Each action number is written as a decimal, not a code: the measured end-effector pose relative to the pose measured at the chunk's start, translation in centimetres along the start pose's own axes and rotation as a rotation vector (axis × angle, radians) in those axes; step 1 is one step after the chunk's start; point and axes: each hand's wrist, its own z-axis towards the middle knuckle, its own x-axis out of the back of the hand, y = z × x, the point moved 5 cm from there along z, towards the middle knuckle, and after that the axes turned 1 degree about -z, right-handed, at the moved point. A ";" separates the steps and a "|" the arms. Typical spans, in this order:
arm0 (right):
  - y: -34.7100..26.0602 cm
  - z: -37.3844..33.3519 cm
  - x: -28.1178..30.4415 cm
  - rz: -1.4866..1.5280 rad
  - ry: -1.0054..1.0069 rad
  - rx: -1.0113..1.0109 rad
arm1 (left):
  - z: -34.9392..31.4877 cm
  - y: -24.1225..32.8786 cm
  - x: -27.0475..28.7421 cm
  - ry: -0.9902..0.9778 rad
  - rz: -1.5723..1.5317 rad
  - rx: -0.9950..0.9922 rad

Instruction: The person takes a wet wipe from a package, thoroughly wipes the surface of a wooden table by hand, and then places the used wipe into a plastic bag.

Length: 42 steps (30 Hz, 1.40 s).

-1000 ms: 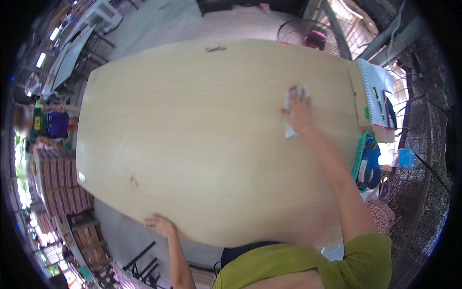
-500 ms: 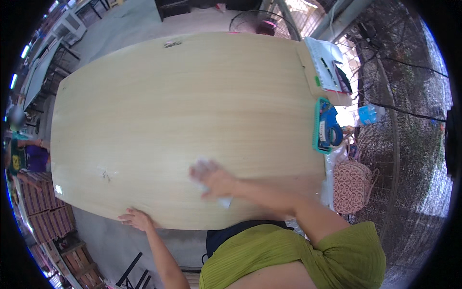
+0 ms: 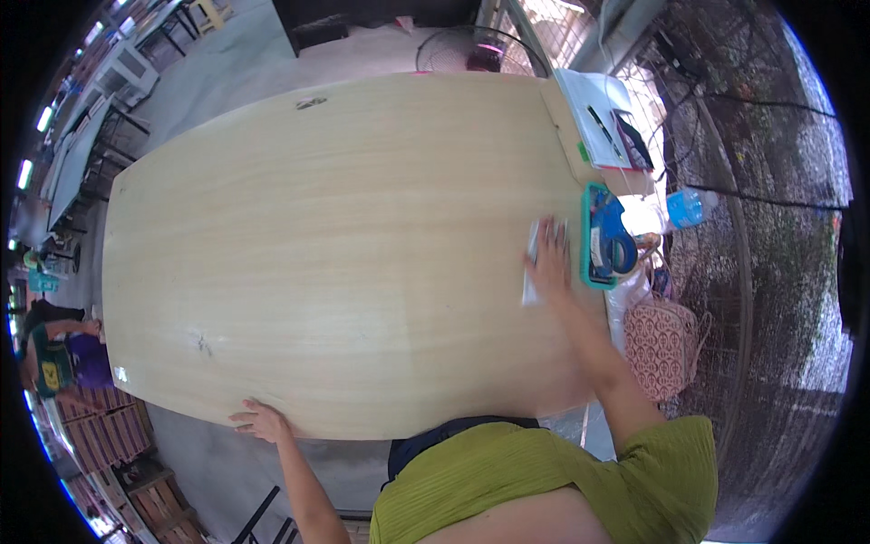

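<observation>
A large pale wooden board (image 3: 344, 218), like a tabletop, spreads out in front of me. Near its right side my right hand (image 3: 549, 265) holds a folded white cloth or paper (image 3: 530, 288) down against the surface. Its fingers stretch forward over the piece, which shows on both sides of them. My left hand (image 3: 263, 422) rests on the board's near edge, left of my body, with fingers apart and nothing held. A dark scuffed mark (image 3: 204, 344) shows on the board's left part, and a small dark patch (image 3: 311, 103) near the far edge.
A teal basket (image 3: 587, 263) with a blue tape dispenser (image 3: 618, 238) stands just right of my right hand. Beyond are a notebook (image 3: 584, 113) with a pen, a blue-labelled bottle (image 3: 686, 209) and a pink patterned bag (image 3: 660, 349). Another person (image 3: 68, 358) is at the far left.
My right hand has swept the white piece from the board's near middle to the right and farther away, close to the teal basket. My left hand stays at the near edge.
</observation>
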 end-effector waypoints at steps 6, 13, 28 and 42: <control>3.0 -26.7 1.6 0.077 -0.189 0.058 | -2.4 2.2 0.8 -0.077 -0.068 0.118; 3.0 -15.9 1.9 0.023 -0.283 0.133 | -1.4 1.0 -0.8 -0.077 -0.051 0.042; 2.1 15.9 0.4 0.034 0.095 0.079 | 1.2 0.1 -1.5 0.014 0.198 -0.085; -19.3 -18.4 1.3 0.054 -0.465 0.646 | -1.0 1.2 1.4 -0.008 -0.153 0.102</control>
